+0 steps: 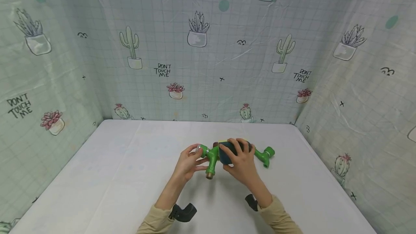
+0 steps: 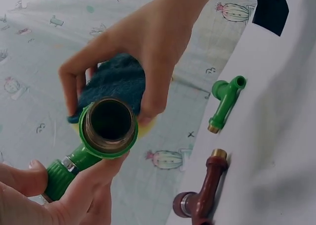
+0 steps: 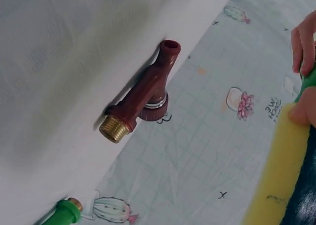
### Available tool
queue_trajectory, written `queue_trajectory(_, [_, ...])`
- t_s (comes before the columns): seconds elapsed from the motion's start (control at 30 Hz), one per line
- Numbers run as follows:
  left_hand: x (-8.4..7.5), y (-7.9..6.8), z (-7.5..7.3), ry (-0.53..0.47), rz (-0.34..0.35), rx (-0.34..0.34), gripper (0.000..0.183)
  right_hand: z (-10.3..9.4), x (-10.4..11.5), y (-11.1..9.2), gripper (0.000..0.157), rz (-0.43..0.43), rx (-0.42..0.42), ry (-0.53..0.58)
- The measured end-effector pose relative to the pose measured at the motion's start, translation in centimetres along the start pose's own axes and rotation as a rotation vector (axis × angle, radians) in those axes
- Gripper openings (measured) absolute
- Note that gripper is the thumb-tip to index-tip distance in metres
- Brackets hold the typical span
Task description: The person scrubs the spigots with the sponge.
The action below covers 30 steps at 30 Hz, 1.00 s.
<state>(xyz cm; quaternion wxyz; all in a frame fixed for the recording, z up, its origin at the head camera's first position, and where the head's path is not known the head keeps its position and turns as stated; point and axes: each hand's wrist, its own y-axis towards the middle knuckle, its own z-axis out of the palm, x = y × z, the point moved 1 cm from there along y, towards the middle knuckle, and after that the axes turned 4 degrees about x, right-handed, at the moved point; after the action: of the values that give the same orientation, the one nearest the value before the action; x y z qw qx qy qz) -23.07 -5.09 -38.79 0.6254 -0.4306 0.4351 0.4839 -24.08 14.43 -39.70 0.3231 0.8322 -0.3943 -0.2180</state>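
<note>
In the head view my left hand (image 1: 188, 163) pinches the ribbed green knob of a green tap (image 1: 212, 160) with a brass threaded end. The tap's round threaded mouth points at the left wrist camera. My right hand (image 1: 242, 163) grips a sponge (image 1: 225, 155) with a dark scouring side and a yellow side. Its dark side overlaps the tap's body in the left wrist view, with fingers on one side and the thumb on the other. The right wrist view shows the sponge's yellow layer (image 3: 279, 165) at the right edge.
A second green tap (image 1: 267, 155) lies on the white table (image 1: 130, 176), right of my right hand. The wrist views show a dark red tap (image 3: 148, 89) lying near it, mostly hidden behind the sponge in the head view. A cactus-print curtain (image 1: 208, 60) encloses the table's back and sides.
</note>
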Motion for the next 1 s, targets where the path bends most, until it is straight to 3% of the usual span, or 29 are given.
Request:
queue_trajectory(0.07, [-0.1,0.0,0.0,0.008,0.008,-0.014,0.043,-0.1,-0.4,-0.1,0.067,0.030,0.006,0.013])
queue_trajectory(0.2, [-0.2,0.0,-0.3,0.028,0.009,-0.047,0.042,-0.8,-1.1,-0.3,0.068,0.032,0.054,0.144])
queue_trajectory(0.37, [0.3,0.4,-0.6,0.035,0.000,-0.051,0.045,-1.2,0.1,-0.8,0.073,-0.135,0.160,0.267])
queue_trajectory(0.5, [0.7,0.6,-0.4,0.050,-0.005,-0.041,0.046,-1.2,1.2,-1.1,0.079,-0.197,0.147,0.239])
queue_trajectory(0.77, [0.8,0.4,0.1,0.042,0.004,0.007,0.048,-0.1,0.9,-0.9,0.075,-0.033,0.048,0.045])
queue_trajectory(1.0, [0.8,0.1,0.1,0.043,-0.004,-0.008,0.043,-0.1,-0.1,-0.9,0.068,0.110,0.049,0.013])
